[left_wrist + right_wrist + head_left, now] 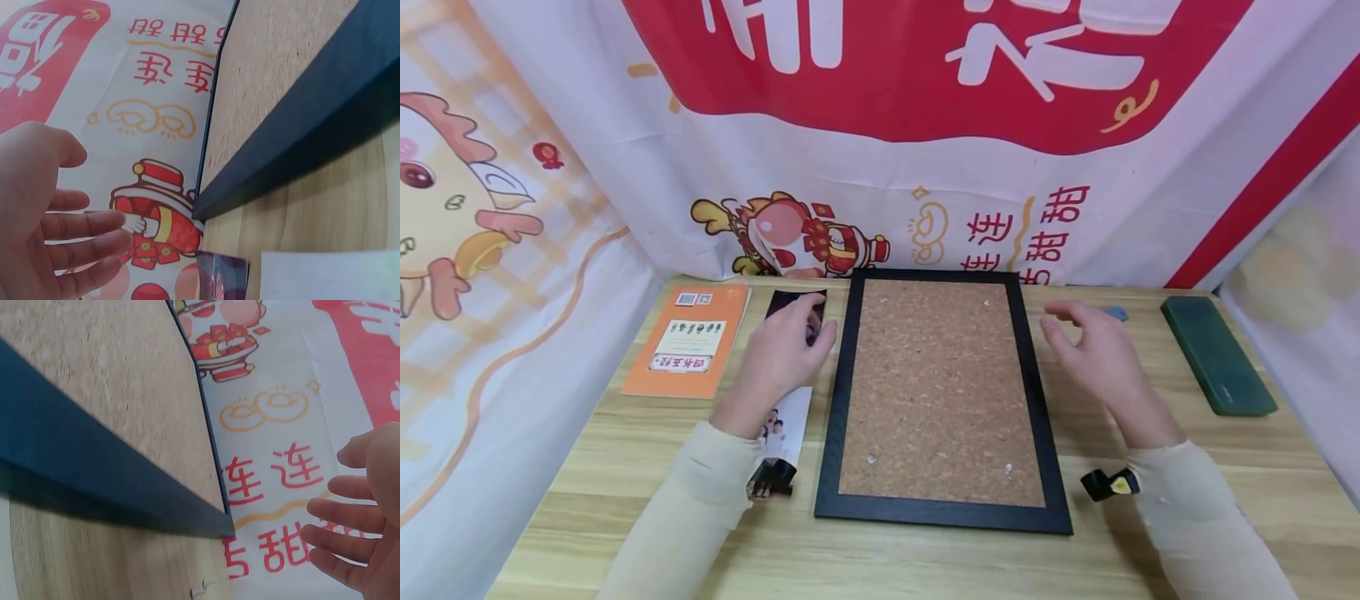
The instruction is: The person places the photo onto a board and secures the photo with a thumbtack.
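Note:
A cork board (942, 392) in a black frame (942, 514) lies flat on the table between my two hands. Small shiny bits (1008, 469) sit near its corners, too small to identify. To its left, my left hand (787, 346) hovers with loosely bent fingers, holding nothing. Beneath that hand are a dark picture (786, 298) and a white photo of people (793, 425), both partly hidden by it. On the board's other side, my right hand (1093, 354) is held apart from the frame, its fingers relaxed and nothing in them.
An orange booklet (688, 342) lies at the left of the wooden table (880, 562). A dark green case (1217, 354) is at the right. Behind my right hand shows a small blue object (1116, 312). A small metal piece (199, 590) lies near the frame. Printed cloth (880, 200) hangs behind.

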`<state>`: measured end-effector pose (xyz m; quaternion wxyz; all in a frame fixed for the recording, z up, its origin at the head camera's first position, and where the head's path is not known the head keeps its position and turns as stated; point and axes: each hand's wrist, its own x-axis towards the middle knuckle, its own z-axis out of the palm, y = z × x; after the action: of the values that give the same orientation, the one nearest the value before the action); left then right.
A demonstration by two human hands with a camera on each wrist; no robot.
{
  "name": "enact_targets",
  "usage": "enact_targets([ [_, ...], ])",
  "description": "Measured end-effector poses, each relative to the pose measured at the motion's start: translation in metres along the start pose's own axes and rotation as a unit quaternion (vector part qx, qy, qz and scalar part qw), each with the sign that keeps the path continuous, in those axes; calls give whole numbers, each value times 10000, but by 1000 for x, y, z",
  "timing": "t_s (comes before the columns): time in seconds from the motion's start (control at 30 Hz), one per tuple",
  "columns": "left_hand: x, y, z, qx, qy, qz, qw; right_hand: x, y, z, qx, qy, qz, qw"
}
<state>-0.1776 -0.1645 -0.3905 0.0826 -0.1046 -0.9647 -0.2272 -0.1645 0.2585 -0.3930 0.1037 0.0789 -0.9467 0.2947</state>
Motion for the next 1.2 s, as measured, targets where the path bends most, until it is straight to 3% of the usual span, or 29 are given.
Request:
enact_targets([
  [0.43,1,-21,-4,20,-288,-637,9975,7,31,2,72,-211,218,9995],
  [0.83,1,-41,-2,-226,-406,-937,9945,9,61,11,181,-542,615,9965],
  [1.2,3,-59,0,-17,-606,-1106,9920,15,77,18,185,-903,1040,9903],
])
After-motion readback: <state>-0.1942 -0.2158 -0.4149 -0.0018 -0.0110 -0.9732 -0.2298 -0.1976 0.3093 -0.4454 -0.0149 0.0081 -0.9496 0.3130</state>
